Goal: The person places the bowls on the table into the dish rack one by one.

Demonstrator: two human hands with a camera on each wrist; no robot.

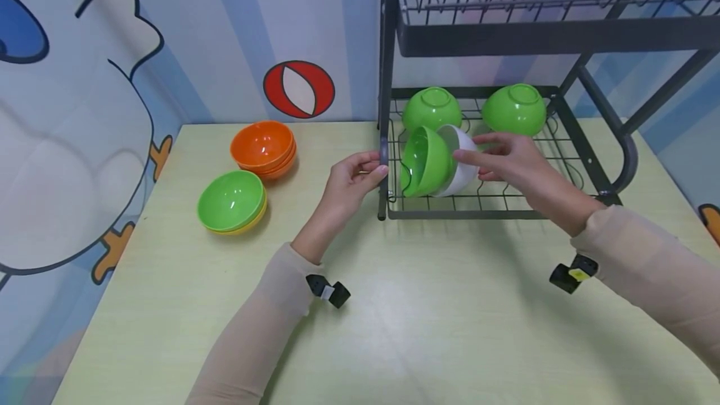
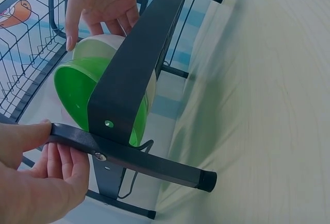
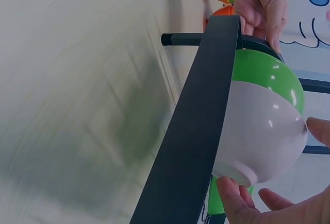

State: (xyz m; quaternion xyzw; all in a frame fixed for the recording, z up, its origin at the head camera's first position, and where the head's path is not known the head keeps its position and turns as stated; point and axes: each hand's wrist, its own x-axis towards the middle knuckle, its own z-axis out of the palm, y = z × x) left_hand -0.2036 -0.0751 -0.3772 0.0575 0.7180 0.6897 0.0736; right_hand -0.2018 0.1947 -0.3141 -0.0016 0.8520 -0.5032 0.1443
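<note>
On the left, my left hand (image 1: pixel 353 183) grips the front left post (image 2: pixel 72 135) of a dark dish rack (image 1: pixel 450 215) between thumb and fingers. My right hand (image 1: pixel 514 158) holds a white bowl (image 3: pixel 265 131), with the thumb on its side and fingers near its base. The white bowl stands tipped on its side on the lower shelf, against a green bowl (image 1: pixel 422 161) that is also on its side. Behind them, two green bowls lie upside down: one at back left (image 1: pixel 432 110), another at back right (image 1: pixel 514 111).
Left of the rack, stacked orange bowls (image 1: pixel 262 145) stand on the table (image 1: pixel 394 330). In front of them a green bowl (image 1: pixel 229 200) sits in a yellow bowl (image 1: pixel 259 220). An upper wire shelf (image 1: pixel 551 36) overhangs the lower one. A patterned wall (image 1: pixel 236 30) rises behind.
</note>
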